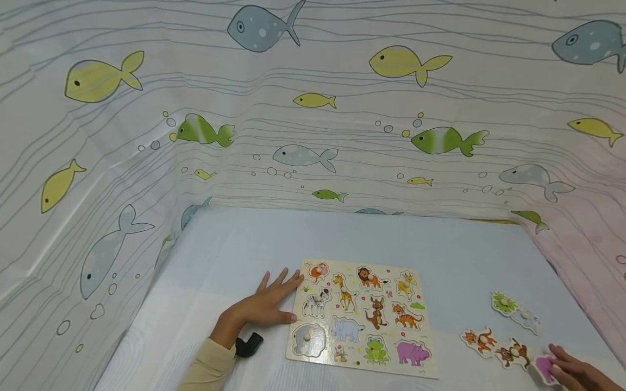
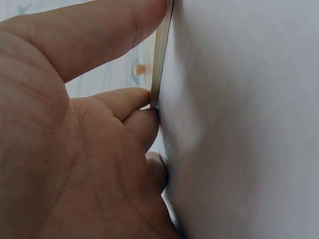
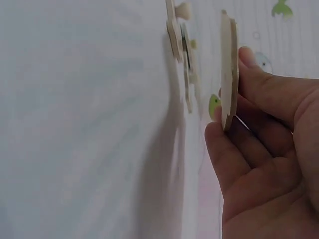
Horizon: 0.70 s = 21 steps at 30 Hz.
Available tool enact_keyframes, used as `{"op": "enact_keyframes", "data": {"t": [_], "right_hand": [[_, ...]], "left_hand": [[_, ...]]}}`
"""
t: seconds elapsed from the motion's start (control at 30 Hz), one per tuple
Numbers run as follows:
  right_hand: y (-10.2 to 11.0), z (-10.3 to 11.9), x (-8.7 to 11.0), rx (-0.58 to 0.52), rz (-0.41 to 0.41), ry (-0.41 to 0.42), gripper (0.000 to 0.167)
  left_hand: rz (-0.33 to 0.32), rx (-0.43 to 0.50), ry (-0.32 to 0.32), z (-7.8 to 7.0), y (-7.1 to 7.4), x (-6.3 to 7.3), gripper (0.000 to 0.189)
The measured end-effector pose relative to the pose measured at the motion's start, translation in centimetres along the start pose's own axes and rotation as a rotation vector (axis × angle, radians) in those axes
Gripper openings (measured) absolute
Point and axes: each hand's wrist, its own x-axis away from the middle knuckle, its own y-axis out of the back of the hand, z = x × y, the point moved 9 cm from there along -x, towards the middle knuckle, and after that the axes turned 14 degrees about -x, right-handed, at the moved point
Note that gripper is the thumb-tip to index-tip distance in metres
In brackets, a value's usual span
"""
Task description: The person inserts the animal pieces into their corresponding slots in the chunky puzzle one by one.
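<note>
A wooden peg puzzle board [image 1: 359, 312] printed with animals lies flat on the table. My left hand [image 1: 264, 304] has its fingers spread, with thumb and fingertips at the board's left edge; the left wrist view shows them along its side. At the right, my right hand [image 1: 577, 369] pinches a pink puzzle piece [image 1: 545, 369] between thumb and fingers. In the right wrist view this piece [image 3: 229, 69] is edge-on. Beside it lie a kangaroo piece [image 1: 512, 354] and a tiger piece [image 1: 479, 342]. Farther back are a green frog piece [image 1: 504, 302] and a pale grey-blue piece [image 1: 527, 319].
A black object [image 1: 249, 345] lies beside my left wrist. Knobbed pieces, such as the zebra [image 1: 317, 303] and lion [image 1: 370, 277], sit in the board. Fish-patterned cloth [image 1: 303, 125] rises behind and at both sides of the white table [image 1: 244, 239].
</note>
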Motion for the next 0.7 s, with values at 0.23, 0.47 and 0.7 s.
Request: {"op": "enact_keyframes", "data": {"t": [0.23,0.47,0.7], "right_hand": [[-1.6,3.8,-0.7,0.035,-0.146,-0.007,0.012],[-3.5,6.7,-1.9,0.071,-0.182,-0.071,0.012],[-5.1,8.7,-2.2,0.132,-0.174,-0.117,0.014]], "left_hand": [[0.001,-0.006,0.004,0.0,0.0,0.0,0.093],[-0.002,-0.002,0.007,0.0,0.0,0.0,0.093],[-0.001,-0.012,0.007,0.1,0.0,0.0,0.094]]}}
